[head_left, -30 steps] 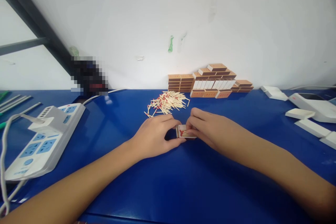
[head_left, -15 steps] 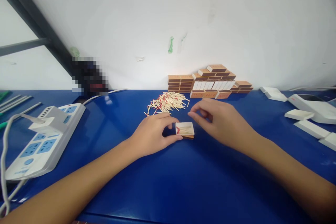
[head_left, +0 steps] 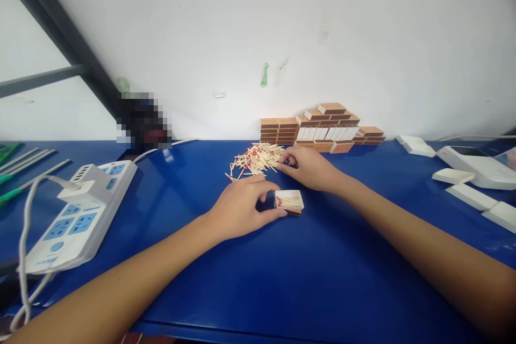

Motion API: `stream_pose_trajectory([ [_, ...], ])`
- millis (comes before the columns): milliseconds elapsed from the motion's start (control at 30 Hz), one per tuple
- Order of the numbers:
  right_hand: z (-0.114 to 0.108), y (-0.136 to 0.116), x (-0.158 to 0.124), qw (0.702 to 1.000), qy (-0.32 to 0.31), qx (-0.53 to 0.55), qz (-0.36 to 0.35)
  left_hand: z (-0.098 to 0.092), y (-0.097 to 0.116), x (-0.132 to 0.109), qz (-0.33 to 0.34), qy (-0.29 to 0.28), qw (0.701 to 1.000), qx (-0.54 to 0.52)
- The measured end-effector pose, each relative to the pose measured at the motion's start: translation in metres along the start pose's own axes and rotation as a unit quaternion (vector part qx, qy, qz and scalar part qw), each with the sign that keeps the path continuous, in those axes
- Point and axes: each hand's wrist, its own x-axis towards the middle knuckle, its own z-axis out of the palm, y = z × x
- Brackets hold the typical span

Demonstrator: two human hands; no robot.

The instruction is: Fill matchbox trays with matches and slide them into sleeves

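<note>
My left hand [head_left: 245,207] grips a small open matchbox tray [head_left: 296,200] at its left end, thumb along the near side and fingers behind. Several red-tipped matches [head_left: 285,202] lie inside the white tray. Under it shows the brown edge of a matchbox part [head_left: 294,212]. Just behind, a loose heap of matches [head_left: 258,160] spreads over the blue table [head_left: 258,274]. At the heap's right edge is my right hand [head_left: 308,166], thumb and forefinger brought close together in a pinch. Whether a match is between those fingertips is too small to tell.
Against the wall stand stacked matchboxes [head_left: 328,118], some with white ends facing out. A white power strip [head_left: 92,209] with a plugged-in cable lies left, beside green-handled rods [head_left: 40,180]. White blocks [head_left: 470,196] and a white device [head_left: 479,166] lie right.
My right hand has moved left and away from me, from right of the tray to the heap's edge. My left hand keeps its hold on the tray. The view has shifted slightly.
</note>
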Motion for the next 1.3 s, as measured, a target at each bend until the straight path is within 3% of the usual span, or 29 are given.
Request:
stream_pose_trajectory([
  [233,-0.004,0.010,-0.012,0.997,-0.024,-0.069,-0.010,0.000,0.000,0.001,-0.006,0.010,1.000,-0.008],
  [433,-0.013,0.017,-0.030,0.997,-0.043,-0.067,-0.020,-0.001,0.002,0.001,-0.014,0.008,1.000,-0.004],
  [867,-0.045,0.026,-0.053,0.993,-0.050,-0.095,-0.050,0.000,0.000,0.001,-0.010,-0.001,1.000,0.001],
  [1033,-0.051,0.016,-0.059,0.994,-0.038,-0.088,-0.055,0.000,0.002,0.001,-0.019,0.000,1.000,-0.002],
  [1300,-0.043,-0.023,-0.070,0.991,-0.089,-0.030,-0.094,-0.003,-0.001,0.003,-0.035,0.008,0.999,0.018],
])
